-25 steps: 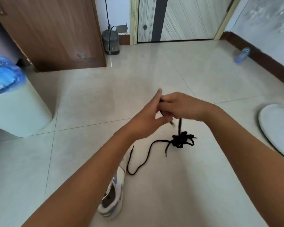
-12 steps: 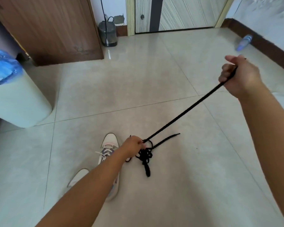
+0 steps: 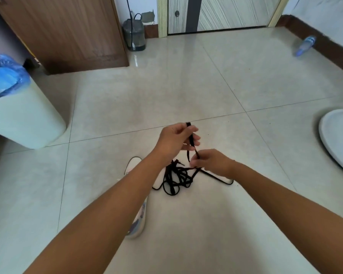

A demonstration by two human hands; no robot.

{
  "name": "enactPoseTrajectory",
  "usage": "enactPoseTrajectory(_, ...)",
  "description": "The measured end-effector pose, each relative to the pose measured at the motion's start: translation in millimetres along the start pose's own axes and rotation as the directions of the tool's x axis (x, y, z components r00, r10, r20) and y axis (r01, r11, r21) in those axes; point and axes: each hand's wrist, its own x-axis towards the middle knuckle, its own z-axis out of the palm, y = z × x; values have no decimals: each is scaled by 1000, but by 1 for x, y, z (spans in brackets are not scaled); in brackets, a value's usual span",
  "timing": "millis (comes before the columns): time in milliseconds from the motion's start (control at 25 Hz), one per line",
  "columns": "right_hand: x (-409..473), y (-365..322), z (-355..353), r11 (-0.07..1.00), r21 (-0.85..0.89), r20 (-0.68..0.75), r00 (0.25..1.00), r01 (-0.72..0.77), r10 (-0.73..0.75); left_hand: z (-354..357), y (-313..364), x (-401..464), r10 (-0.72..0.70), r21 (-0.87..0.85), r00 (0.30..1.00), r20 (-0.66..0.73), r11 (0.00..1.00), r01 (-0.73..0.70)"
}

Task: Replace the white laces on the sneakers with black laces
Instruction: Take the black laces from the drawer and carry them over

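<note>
A tangle of black laces lies on the tiled floor in front of me. My left hand holds one end of a black lace, its tip sticking up above my fingers. My right hand pinches the same lace a little lower, just above the tangle. A white sneaker with pastel markings lies on the floor under my left forearm, which hides most of it.
A pale bin with a blue liner stands at the left. A white round base sits at the right edge. A wooden cabinet, a dark canister and a plastic bottle are at the back.
My right hand has come back from far right, where it held the lace taut, down to the tangle. My left hand has risen from the tangle and now holds the lace end.
</note>
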Motion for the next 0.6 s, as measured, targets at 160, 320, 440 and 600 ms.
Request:
enactPoseTrajectory(160, 12, 12, -47, 983, 173, -336, 935, -61, 118, -35, -2, 20, -13, 264, 992, -123, 963, 46)
enactPoseTrajectory(320, 34, 33, -65, 910, -350, -525, 851, -224, 7, -99, -38, 2, -159, 783, 980, -117, 592, 189)
enactPoseTrajectory(440, 51, 45, -1, 780, -615, -93, 993, -113, 71, -133, -79, -35, -297, 907, 951, -89, 370, 200)
enactPoseTrajectory(600, 63, 63, 84, 594, -804, 38, 994, -29, 101, -141, -120, -82, -317, 925, 944, -93, 323, 200)
